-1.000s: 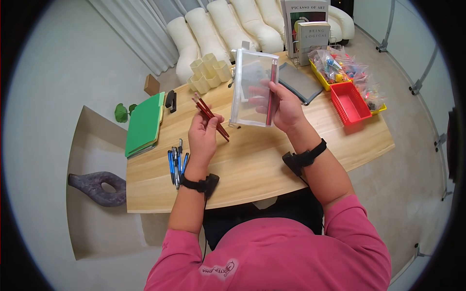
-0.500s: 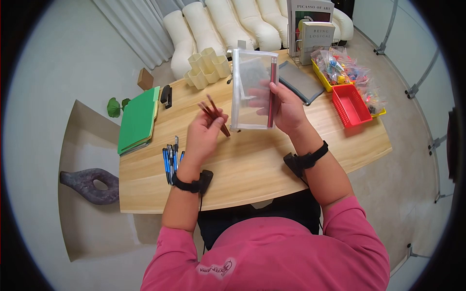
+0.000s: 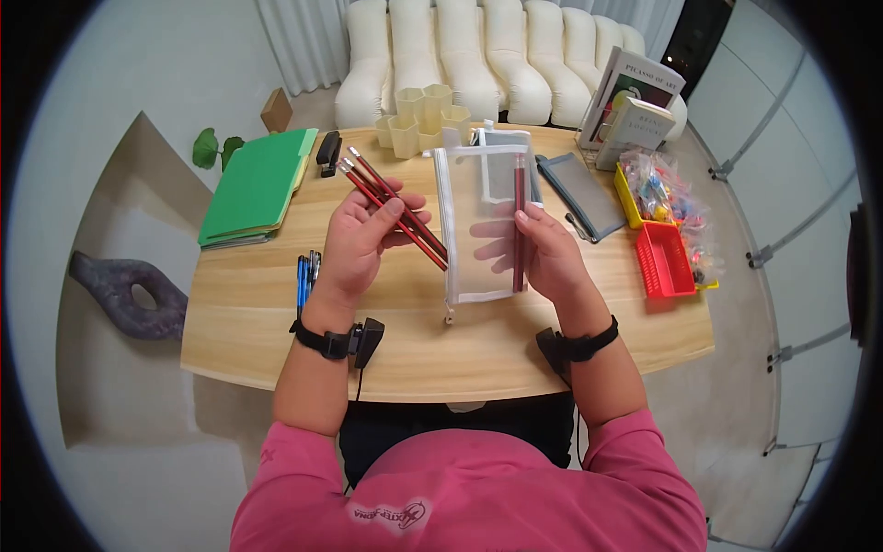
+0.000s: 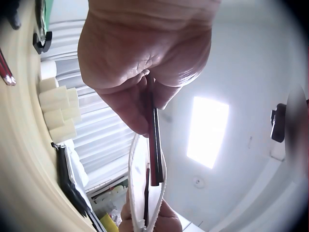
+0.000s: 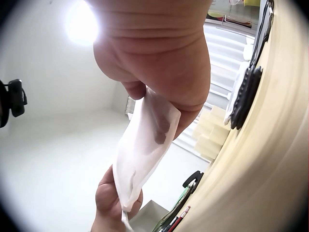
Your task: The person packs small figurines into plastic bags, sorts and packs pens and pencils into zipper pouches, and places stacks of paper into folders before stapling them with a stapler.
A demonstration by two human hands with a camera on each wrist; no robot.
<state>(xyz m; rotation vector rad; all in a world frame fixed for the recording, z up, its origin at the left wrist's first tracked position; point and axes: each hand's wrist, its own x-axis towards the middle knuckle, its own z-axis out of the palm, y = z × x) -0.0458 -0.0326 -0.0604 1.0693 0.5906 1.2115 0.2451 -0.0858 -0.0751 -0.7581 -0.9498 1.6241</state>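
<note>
In the head view my left hand point(image 3: 354, 239) grips a few dark red pencils point(image 3: 423, 241) between thumb and fingers, slanting down to the right. My right hand point(image 3: 556, 253) holds a clear mesh zipper pouch point(image 3: 469, 276) by its right side, thumb in front and fingers behind. Dark red pencils point(image 3: 520, 179) stand upright inside along that side. From the left wrist, the pouch's mouth point(image 4: 130, 166) gapes, and the ends of the held pencils point(image 4: 154, 164) overlap the opening. The right wrist view shows the pouch point(image 5: 140, 145) stretching between both hands.
Blue pens point(image 3: 303, 281) lie by my left wrist. Green folders point(image 3: 258, 184), a black stapler point(image 3: 328, 155) and a cream hexagonal holder point(image 3: 423, 120) stand farther back. On the right are a grey pouch point(image 3: 584, 193), books point(image 3: 635, 129), a red basket point(image 3: 664, 262) and bagged items point(image 3: 658, 184).
The head view has shifted. My left hand has brought its pencils right up to the pouch's left edge, where a gap showed before. My right hand keeps its hold on the pouch.
</note>
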